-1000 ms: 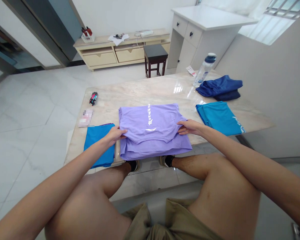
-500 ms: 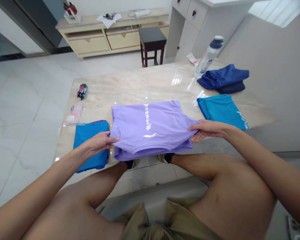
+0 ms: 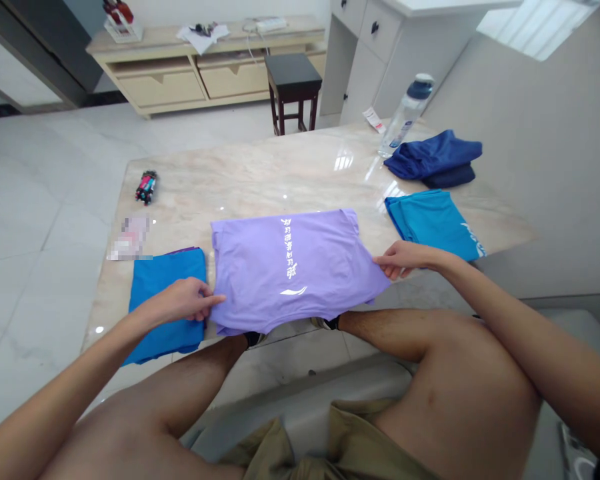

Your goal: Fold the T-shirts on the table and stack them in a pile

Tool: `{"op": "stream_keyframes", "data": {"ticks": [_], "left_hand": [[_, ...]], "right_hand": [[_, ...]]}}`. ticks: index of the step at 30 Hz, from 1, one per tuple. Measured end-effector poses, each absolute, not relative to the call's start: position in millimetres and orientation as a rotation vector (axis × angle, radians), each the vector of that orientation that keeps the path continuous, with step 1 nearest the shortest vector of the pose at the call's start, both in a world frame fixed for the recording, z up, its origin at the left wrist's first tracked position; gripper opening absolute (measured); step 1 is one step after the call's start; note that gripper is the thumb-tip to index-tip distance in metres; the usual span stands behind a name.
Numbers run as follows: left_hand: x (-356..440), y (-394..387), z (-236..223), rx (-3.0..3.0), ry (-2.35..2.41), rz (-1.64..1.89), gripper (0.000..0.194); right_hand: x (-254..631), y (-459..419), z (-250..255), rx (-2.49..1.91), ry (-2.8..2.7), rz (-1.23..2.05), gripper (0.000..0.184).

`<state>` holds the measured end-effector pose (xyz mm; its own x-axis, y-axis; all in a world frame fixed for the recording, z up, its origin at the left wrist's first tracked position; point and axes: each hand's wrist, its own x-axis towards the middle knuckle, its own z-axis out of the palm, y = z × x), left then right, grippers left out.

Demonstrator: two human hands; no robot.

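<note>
One lilac T-shirt (image 3: 290,267) lies flat on the marble worktop (image 3: 260,177), between both hands. The right hand's (image 3: 405,260) fingers (image 3: 387,267) pinch its edge. The left hand's (image 3: 180,300) fingers (image 3: 210,300) are extended and released, their tips on its other edge, above one folded blue shirt (image 3: 165,313). Beyond the right fingers lie one teal shirt (image 3: 430,223) and one navy pile (image 3: 430,160).

Your marble worktop (image 3: 260,180) carries a lilac T-shirt (image 3: 290,267) at its near edge, with a folded blue shirt (image 3: 155,340) on your left and a folded teal shirt (image 3: 430,223) on your right. Beyond the teal shirt sit a navy clothes pile (image 3: 430,160) and a water bottle (image 3: 405,117); a bundle of markers (image 3: 146,187) lies toward the far left corner.
</note>
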<state>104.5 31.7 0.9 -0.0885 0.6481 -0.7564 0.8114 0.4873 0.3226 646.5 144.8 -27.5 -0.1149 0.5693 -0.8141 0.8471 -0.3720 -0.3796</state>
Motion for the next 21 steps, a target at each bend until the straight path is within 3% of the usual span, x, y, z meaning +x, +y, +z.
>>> {"op": "stream_keyframes", "data": {"ticks": [5,12,21], "left_hand": [[151,45,19,1.782,1.883,-0.067,0.031],[287,59,4,1.889,1.428,0.180,0.024],[382,84,-39,1.654,1.609,0.213,0.048]], "right_hand": [[618,156,-36,2.216,1.794,-1.282,0.044],[581,149,-36,2.220,1.894,-1.341,0.037],[565,151,-37,2.206,1.872,-1.533,0.034]]}}
